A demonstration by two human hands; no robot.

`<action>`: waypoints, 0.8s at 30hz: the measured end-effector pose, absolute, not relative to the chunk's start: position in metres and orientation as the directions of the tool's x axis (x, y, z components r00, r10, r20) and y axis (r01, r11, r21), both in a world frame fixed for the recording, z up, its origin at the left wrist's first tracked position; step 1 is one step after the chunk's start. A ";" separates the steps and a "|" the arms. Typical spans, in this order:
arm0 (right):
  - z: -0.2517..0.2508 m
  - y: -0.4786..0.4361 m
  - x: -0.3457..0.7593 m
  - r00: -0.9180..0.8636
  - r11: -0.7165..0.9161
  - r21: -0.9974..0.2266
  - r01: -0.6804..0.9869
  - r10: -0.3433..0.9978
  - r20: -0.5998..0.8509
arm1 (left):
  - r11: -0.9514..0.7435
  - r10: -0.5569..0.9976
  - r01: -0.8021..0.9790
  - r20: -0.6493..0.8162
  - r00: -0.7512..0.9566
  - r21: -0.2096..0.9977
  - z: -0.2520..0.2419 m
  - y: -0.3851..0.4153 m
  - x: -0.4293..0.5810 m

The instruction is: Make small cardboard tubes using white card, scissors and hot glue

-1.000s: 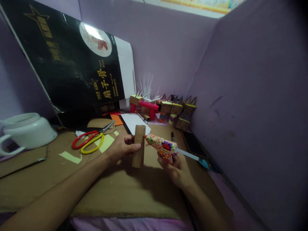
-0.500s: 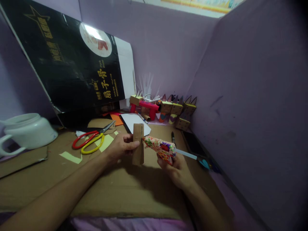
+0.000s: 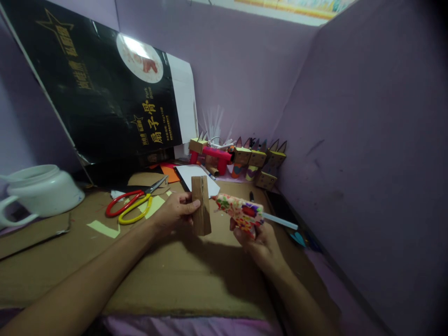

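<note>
My left hand (image 3: 175, 211) grips a folded brown cardboard piece (image 3: 202, 205), holding it upright above the cardboard sheet (image 3: 168, 275) that covers the table. My right hand (image 3: 257, 240) is closed round the handle of a glue gun (image 3: 240, 212) wrapped in flowery paper. A pale glue stick (image 3: 280, 221) pokes out of its back. The gun's nozzle points left and stands a short way off the cardboard piece's right edge.
Red and yellow scissors (image 3: 135, 201) and yellow paper strips (image 3: 103, 228) lie to the left. A white mug (image 3: 38, 189) stands at the far left. A black printed box (image 3: 105, 88) leans on the wall. Small cardboard figures (image 3: 259, 161) and a pink object (image 3: 215, 156) line the back.
The glue gun's nozzle touched the cardboard piece's edge before; now it has drawn back to the right. My left hand has tilted and lifted the piece slightly.
</note>
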State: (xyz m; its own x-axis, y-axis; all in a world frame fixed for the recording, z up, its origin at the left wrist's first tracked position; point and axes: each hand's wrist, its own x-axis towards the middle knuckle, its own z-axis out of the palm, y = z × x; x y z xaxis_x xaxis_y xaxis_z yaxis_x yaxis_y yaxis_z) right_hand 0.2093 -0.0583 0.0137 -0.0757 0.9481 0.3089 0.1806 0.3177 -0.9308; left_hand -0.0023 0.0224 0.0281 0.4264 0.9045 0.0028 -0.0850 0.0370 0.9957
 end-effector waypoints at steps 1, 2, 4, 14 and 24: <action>0.016 -0.059 0.210 -0.066 0.328 -0.929 0.172 0.945 0.321 | 0.045 0.900 -0.092 -0.001 0.435 0.995 0.028 0.022 -0.002; 0.018 -0.059 0.211 -0.062 0.328 -0.931 0.161 0.945 0.323 | 0.053 0.896 -0.099 -0.003 0.443 0.994 0.028 0.023 -0.002; 0.020 -0.060 0.212 -0.074 0.316 -0.940 0.129 0.948 0.309 | 0.063 0.889 -0.111 -0.005 0.458 0.992 0.027 0.022 -0.003; 0.023 -0.059 0.199 -0.085 0.355 -0.931 0.079 0.933 0.349 | 0.082 0.879 -0.142 -0.005 0.476 0.986 0.028 0.022 -0.003; 0.018 -0.060 0.207 -0.051 0.277 -0.960 0.025 0.960 0.276 | 0.152 0.872 -0.232 -0.019 0.489 0.961 0.029 0.022 -0.005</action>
